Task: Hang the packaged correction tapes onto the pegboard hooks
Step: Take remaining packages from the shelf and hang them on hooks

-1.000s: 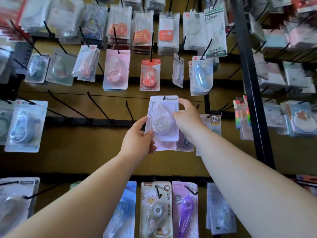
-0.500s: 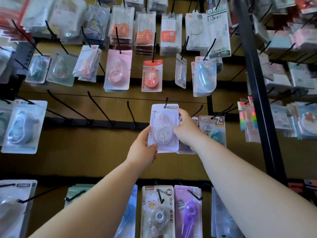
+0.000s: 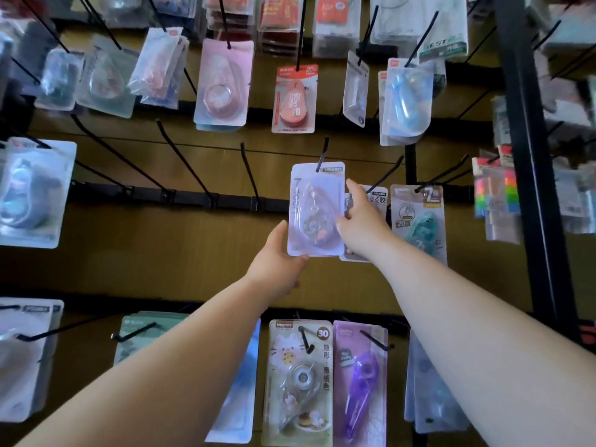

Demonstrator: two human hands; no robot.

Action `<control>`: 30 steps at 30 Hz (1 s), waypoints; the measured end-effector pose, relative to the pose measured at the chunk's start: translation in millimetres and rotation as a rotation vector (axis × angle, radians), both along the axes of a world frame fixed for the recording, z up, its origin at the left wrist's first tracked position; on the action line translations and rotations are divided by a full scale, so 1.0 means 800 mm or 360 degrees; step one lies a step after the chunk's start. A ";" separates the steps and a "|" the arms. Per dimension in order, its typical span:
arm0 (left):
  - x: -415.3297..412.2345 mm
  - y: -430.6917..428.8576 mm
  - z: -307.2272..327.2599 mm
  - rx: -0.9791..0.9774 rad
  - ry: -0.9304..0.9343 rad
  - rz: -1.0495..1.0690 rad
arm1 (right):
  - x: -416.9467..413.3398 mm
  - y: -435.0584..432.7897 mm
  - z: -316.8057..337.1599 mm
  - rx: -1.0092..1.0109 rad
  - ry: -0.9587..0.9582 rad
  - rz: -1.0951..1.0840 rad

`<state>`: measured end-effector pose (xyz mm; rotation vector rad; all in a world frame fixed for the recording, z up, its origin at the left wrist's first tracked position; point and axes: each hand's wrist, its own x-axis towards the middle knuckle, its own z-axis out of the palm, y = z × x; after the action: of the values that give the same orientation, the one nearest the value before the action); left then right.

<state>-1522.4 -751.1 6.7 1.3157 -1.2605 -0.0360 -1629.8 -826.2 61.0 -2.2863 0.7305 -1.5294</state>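
Note:
A pale lilac blister pack with a clear correction tape (image 3: 314, 201) is at the middle of the pegboard. Its top hole sits over a black hook (image 3: 323, 153), whose tip sticks out above the card. My left hand (image 3: 277, 262) holds the pack's lower left corner, thumb along the left edge. The pack's right edge is pinched by my right hand (image 3: 362, 221), thumb on the front. Behind the right hand another pack (image 3: 375, 196) hangs, partly hidden.
Bare black hooks (image 3: 180, 162) stick out to the left in the same row. A teal tape pack (image 3: 419, 217) hangs just right of my hands. Rows of packs fill the board above and below. A black upright post (image 3: 529, 162) stands at the right.
Both hands have carried the pack down and a little right, and its top hole has slid onto the hook. The view has drawn closer to the board.

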 end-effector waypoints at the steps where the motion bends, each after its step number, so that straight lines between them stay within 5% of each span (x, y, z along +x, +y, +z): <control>1: 0.001 0.004 -0.004 0.0005 -0.0012 0.0044 | -0.005 -0.001 -0.006 -0.0007 0.0010 0.0008; 8: -0.014 0.075 -0.054 -0.0256 0.0098 0.0153 | -0.063 0.064 -0.056 -0.0097 0.0158 0.0094; 15: -0.077 0.216 -0.206 -0.0267 0.0330 -0.0269 | -0.099 0.148 -0.181 0.0185 0.0269 0.0518; 18: -0.080 0.258 -0.314 0.0161 0.0617 -0.0293 | -0.111 0.173 -0.280 0.0516 0.0462 0.0680; 24: -0.040 0.274 -0.522 0.1074 0.0616 0.0062 | -0.112 0.175 -0.501 0.1260 0.1049 0.0572; 30: 0.002 0.234 -0.657 0.1579 0.0789 0.0176 | -0.073 0.148 -0.663 0.1748 0.1198 0.0423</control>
<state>-1520.7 -564.1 -518.7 2.0362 -0.7206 -0.9511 -1688.4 -708.1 -469.3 -1.8415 1.0206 0.0241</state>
